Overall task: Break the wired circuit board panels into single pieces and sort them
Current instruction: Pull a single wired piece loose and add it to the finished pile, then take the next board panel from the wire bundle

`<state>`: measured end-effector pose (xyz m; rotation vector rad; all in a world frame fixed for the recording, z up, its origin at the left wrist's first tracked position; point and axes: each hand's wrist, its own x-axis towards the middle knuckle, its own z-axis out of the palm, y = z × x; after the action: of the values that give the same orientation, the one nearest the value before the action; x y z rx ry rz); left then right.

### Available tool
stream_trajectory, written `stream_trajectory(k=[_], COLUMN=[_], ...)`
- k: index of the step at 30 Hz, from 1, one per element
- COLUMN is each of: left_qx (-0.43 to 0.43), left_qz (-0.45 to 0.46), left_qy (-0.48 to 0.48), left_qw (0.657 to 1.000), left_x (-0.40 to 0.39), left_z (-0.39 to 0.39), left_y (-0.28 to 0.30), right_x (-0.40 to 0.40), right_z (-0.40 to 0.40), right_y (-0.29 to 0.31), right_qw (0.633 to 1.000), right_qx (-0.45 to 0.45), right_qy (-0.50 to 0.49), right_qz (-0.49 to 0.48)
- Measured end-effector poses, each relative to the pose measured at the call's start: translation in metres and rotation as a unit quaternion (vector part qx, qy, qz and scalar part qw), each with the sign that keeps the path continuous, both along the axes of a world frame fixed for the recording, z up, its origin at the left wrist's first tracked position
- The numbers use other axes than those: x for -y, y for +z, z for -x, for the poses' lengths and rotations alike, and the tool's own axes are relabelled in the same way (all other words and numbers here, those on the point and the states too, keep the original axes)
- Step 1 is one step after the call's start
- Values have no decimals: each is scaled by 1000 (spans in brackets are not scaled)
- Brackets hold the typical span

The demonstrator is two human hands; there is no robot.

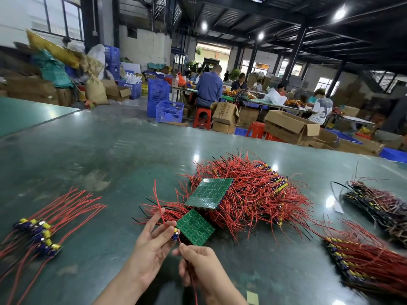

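Your left hand (152, 243) is pinching one wired piece (175, 234); your right hand (198, 264) is pinching its wire (181, 242). Few singles (39, 233) are lying sorted left on the desk (99, 155); most panels (248, 190) are awaiting breaking.

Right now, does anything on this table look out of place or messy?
Mostly the big wire pile: red leads sprawl tangled in all directions, with a green panel lying tilted on top. The sorted pieces at left lie roughly aligned.
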<state>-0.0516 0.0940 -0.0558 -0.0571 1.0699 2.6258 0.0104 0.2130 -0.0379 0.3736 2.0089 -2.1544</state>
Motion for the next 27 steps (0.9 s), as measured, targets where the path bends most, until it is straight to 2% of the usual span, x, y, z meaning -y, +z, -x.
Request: stream_trajectory(k=[6, 10, 12, 14, 15, 17, 20, 23, 24, 25, 27], left_qx=[1, -38, -65, -98, -119, -155, -162, -119, -118, -133, -187], left_qz=[13, 100, 163, 265, 337, 507, 715, 833, 848, 846, 809], left_qy=[13, 19, 26, 30, 30, 37, 56, 84, 94, 100, 75], left_qw=[1000, 994, 984, 959, 933, 847, 678, 534, 508, 507, 552], left_x=[9, 21, 34, 56, 71, 105, 147, 161, 158, 151, 129], left_z=[5, 1, 2, 8, 12, 24, 45, 54, 54, 53, 47], left_y=[9, 24, 38, 52, 58, 67, 69, 67, 66, 64, 60], right_x=[-15, -13, -17, -30, -38, -50, -51, -45, -44, -43, -41], right_z=[0, -1, 4, 11, 15, 19, 25, 32, 34, 36, 38], right_y=[8, 14, 16, 16, 15, 8, -5, -13, -14, -14, -13], right_qw=[996, 992, 994, 969, 938, 884, 838, 810, 805, 802, 795], right_qx=[7, 1, -8, -41, -57, -38, 21, 32, 34, 36, 36], right_qy=[88, 127, 71, -39, -83, -98, -38, -14, -19, -24, -31], right_qz=[20, -23, -84, -241, -330, -456, -544, -585, -591, -596, -604])
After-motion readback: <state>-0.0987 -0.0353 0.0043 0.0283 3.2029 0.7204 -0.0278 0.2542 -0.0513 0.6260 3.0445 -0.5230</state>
